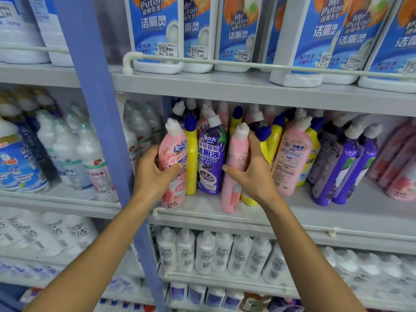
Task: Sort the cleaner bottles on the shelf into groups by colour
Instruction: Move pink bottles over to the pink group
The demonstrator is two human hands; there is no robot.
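Two bare forearms, the left [101,251] and the right [304,255], reach up from the bottom edge to the middle shelf [337,212], beside a blue upright post [101,109]. Above the fingers stand large white bottles with blue labels [155,30]; below them is a row of white bottles [204,251].

The left hand [155,174] grips an upright pink bottle [174,192], fingers curled round its left side and thumb across the front label. The right hand [252,174] grips a second pink bottle [236,158], thumb on its front and fingers wrapped behind up toward the neck. This one tilts, with its base near the shelf's front edge.

Between the two thumbs stand a yellow bottle [191,158] and a purple bottle [210,158]. Just right of the right hand's fingers, more yellow bottles sit behind a back-facing pink bottle [290,158]. Past it lean purple bottles [344,167].
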